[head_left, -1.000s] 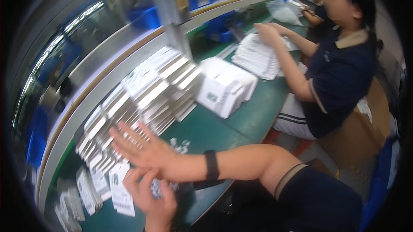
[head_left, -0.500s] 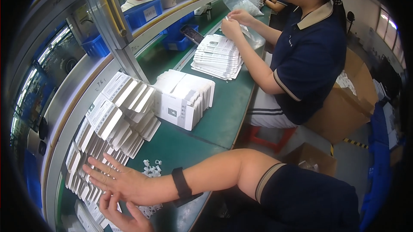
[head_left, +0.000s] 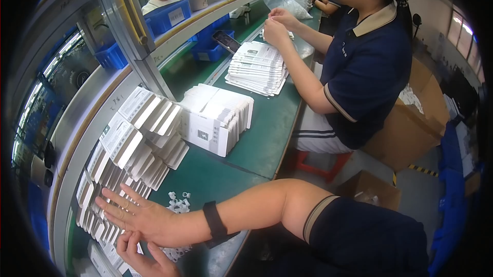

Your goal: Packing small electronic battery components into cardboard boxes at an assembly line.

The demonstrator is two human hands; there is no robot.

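My right hand [head_left: 136,219], a black band on its wrist, reaches in from the right with fingers spread over the lower rows of white folded cartons [head_left: 123,141]. Nothing shows in its grasp. Just below it is my left hand [head_left: 146,256], its fingers loosely bent and the thumb apart. Its fingertips lie close to the right hand's lower edge; whether they touch I cannot tell. No object is visible in it. Beside the right wrist lies a heap of small white plastic pieces [head_left: 178,203], partly hidden by my forearm.
A block of upright white cartons [head_left: 215,118] and a fanned carton stack [head_left: 257,69] stand farther along the green bench [head_left: 231,163]. A phone [head_left: 226,41] leans near blue bins. At right sits a co-worker [head_left: 367,66] with hands together, beside a large cardboard box [head_left: 418,128].
The whole view has shifted slightly to one side. My two hands keep nearly the same pose and place over the cartons. The co-worker's hands have moved a little.
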